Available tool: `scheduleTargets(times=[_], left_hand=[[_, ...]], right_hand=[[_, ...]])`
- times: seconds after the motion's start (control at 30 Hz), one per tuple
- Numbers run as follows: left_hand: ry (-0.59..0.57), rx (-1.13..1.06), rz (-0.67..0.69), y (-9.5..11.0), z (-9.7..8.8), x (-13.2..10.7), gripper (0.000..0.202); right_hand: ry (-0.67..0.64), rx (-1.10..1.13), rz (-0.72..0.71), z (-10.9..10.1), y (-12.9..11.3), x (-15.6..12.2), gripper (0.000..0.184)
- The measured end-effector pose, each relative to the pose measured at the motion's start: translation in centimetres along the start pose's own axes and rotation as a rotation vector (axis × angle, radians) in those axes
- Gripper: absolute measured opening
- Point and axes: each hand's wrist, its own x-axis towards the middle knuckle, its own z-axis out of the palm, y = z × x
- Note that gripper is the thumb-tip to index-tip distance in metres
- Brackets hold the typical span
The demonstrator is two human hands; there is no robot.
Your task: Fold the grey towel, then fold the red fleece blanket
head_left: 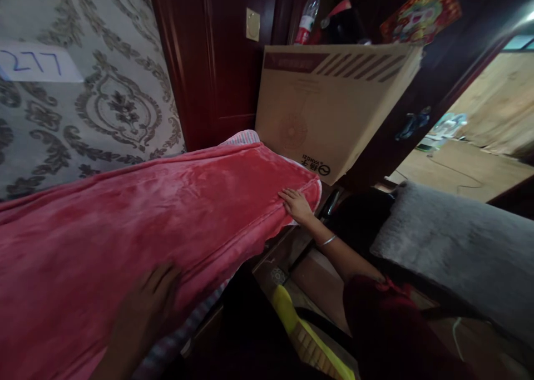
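A pink-red plush blanket (167, 207) is spread over a long surface that runs from the left edge toward the cardboard box. Striped cloth (244, 138) shows from beneath it at the far edge and along the near side. My right hand (296, 205) lies on the blanket near its right end, fingers stretched out over the fabric. Closer to me, my left hand (148, 302) rests on the blanket's near part. It is dark and somewhat blurred, its fingers extended and apparently holding nothing.
A large cardboard box (329, 102) stands beyond the blanket's right end, with a plastic bottle (307, 15) behind it. Grey plush fabric (454, 246) covers a seat on the right. Something yellow (300, 330) is below me near the floor. Patterned wallpaper (120, 102) lines the left.
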Motion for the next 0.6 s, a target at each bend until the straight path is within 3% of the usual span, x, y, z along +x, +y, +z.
scheduleTargets(times=[0.2, 0.4, 0.6], left_hand=[[-0.032, -0.038, 0.016, -1.0, 0.2, -0.8, 0.038], [-0.031, -0.098, -0.102, -1.5, 2.6, -3.4, 0.039], [-0.035, -0.055, 0.004, -1.8, 2.3, -3.6, 0.044]], right_hand=[[-0.054, -0.027, 0.164, -0.5, 1.6, 0.7, 0.047], [-0.062, 0.007, 0.251, -0.5, 3.2, 0.5, 0.050], [0.000, -0.074, 0.397, -1.6, 3.3, 4.3, 0.057]])
